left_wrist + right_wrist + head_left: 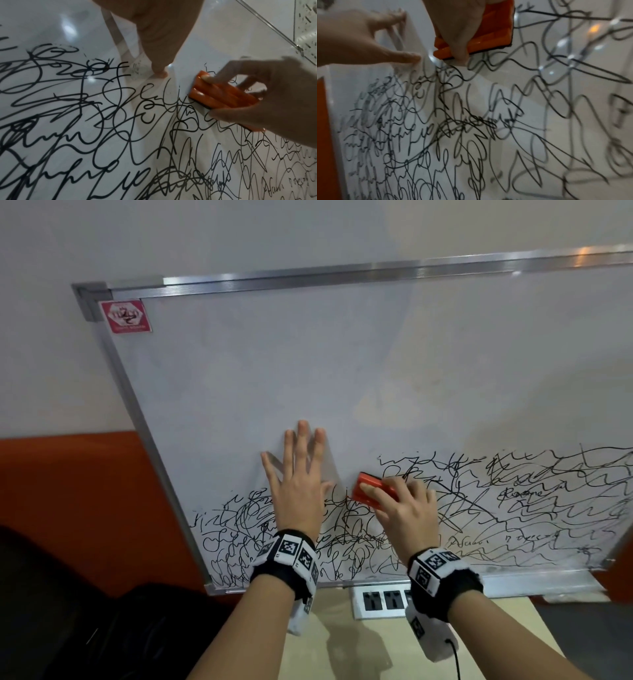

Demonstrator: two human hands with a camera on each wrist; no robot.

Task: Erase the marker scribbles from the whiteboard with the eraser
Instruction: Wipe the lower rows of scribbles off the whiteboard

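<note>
A metal-framed whiteboard point(274, 364) leans against the wall; its upper part is wiped, and black marker scribbles point(513, 508) fill its lower band. My right hand point(404, 508) grips an orange eraser point(371, 487) and holds it flat on the board at the top edge of the scribbles. My left hand point(298, 474) lies flat on the board just left of it, fingers spread and straight. In the left wrist view the eraser point(221, 94) sits under the right hand's fingers point(257, 86). The right wrist view shows the eraser point(489, 40) with the scribbles point(453, 121) below it.
A red sticker point(126, 317) marks the board's top left corner. The board stands on a light wooden table point(342, 645) with a power strip point(380, 601) just under its lower frame. An orange wall panel point(68, 491) and a dark bag point(102, 628) lie to the left.
</note>
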